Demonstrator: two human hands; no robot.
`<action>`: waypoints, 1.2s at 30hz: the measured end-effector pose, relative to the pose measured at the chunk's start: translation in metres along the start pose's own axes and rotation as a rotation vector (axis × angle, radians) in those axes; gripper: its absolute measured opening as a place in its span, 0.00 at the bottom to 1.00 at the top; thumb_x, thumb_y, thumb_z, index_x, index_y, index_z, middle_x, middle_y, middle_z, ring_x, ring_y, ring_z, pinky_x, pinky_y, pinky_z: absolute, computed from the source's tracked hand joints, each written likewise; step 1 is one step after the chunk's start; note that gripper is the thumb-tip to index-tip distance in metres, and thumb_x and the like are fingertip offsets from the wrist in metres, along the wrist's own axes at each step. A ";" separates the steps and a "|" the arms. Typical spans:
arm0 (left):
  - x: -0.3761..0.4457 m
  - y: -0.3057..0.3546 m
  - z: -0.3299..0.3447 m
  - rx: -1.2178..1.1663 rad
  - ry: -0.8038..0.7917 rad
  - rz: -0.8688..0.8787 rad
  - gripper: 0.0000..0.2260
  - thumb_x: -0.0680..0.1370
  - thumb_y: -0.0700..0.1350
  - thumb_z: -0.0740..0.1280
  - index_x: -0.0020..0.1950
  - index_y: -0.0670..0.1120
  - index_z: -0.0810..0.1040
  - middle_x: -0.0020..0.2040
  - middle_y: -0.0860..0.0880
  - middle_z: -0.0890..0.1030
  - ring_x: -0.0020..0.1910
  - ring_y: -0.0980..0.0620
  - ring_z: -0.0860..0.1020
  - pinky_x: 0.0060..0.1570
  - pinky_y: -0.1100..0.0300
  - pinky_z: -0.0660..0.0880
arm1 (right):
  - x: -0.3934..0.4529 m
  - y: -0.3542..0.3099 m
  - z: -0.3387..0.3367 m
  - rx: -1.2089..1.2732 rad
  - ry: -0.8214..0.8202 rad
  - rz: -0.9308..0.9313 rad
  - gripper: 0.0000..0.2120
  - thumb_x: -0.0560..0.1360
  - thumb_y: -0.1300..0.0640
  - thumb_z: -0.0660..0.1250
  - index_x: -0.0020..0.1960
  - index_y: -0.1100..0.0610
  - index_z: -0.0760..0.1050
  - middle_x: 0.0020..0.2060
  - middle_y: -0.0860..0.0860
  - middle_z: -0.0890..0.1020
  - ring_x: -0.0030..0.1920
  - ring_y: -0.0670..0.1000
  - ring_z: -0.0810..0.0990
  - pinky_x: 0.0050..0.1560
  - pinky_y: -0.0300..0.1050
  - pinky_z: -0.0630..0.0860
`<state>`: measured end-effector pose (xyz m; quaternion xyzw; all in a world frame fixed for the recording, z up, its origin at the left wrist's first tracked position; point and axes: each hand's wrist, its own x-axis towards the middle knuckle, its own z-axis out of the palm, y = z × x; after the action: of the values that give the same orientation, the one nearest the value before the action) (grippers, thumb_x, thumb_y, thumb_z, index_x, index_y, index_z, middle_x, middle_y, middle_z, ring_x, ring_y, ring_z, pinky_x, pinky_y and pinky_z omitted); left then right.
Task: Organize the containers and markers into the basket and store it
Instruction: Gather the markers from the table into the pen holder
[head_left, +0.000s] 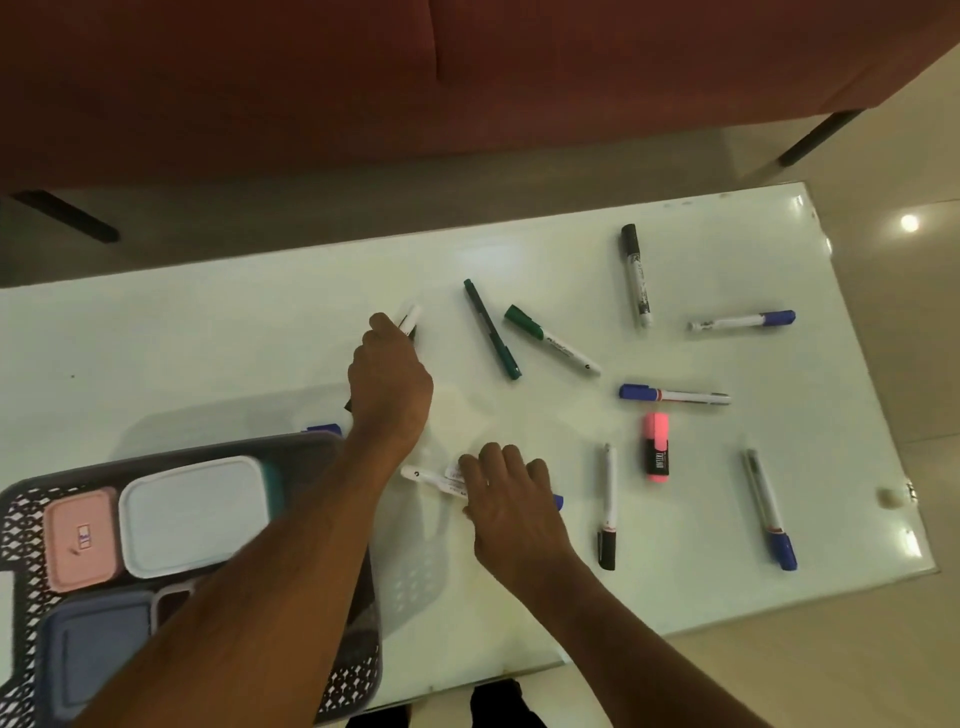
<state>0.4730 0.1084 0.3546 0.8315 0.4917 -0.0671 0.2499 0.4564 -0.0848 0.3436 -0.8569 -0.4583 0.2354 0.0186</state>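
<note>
A grey lattice basket (23, 512) sits at the table's near left and holds a pink container (78, 540), a white container (195, 514) and a blue-grey container (93, 644). My left hand (389, 379) grips a white marker with a black cap (410, 318) at the table's middle. My right hand (509, 499) lies over a white marker with a blue cap (431, 477), fingers curled on it. Several markers lie scattered to the right, among them a green pen (491, 328), a green-capped marker (550, 340) and a pink highlighter (656, 444).
The white glass table (208, 332) ends at a near edge just below my forearms. A red sofa (415, 78) on black legs stands behind it. A blue cap (324, 429) peeks out beyond the basket's far rim. A small white fitting (889, 496) sits at the right edge.
</note>
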 end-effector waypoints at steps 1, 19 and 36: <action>-0.001 0.001 0.000 0.016 -0.005 0.007 0.11 0.82 0.36 0.62 0.64 0.36 0.70 0.60 0.36 0.79 0.57 0.37 0.80 0.59 0.44 0.78 | 0.000 0.000 0.001 0.023 -0.005 0.010 0.20 0.73 0.59 0.73 0.62 0.54 0.71 0.50 0.51 0.74 0.46 0.53 0.71 0.45 0.52 0.74; -0.043 0.025 -0.015 -0.375 0.188 -0.002 0.12 0.86 0.47 0.62 0.67 0.43 0.71 0.62 0.44 0.78 0.59 0.46 0.81 0.52 0.64 0.72 | 0.011 0.015 -0.012 0.440 0.191 0.252 0.14 0.80 0.69 0.61 0.61 0.56 0.73 0.41 0.47 0.73 0.44 0.52 0.72 0.43 0.47 0.70; -0.156 -0.096 -0.092 -0.970 0.528 0.247 0.26 0.79 0.26 0.60 0.75 0.45 0.64 0.57 0.46 0.81 0.54 0.45 0.85 0.57 0.43 0.83 | -0.008 -0.103 -0.071 1.169 0.642 0.025 0.42 0.78 0.68 0.65 0.81 0.39 0.51 0.49 0.53 0.80 0.43 0.52 0.85 0.41 0.44 0.86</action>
<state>0.3001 0.0678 0.4566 0.6612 0.4111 0.4065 0.4780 0.4027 -0.0179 0.4353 -0.7385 -0.2169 0.1786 0.6129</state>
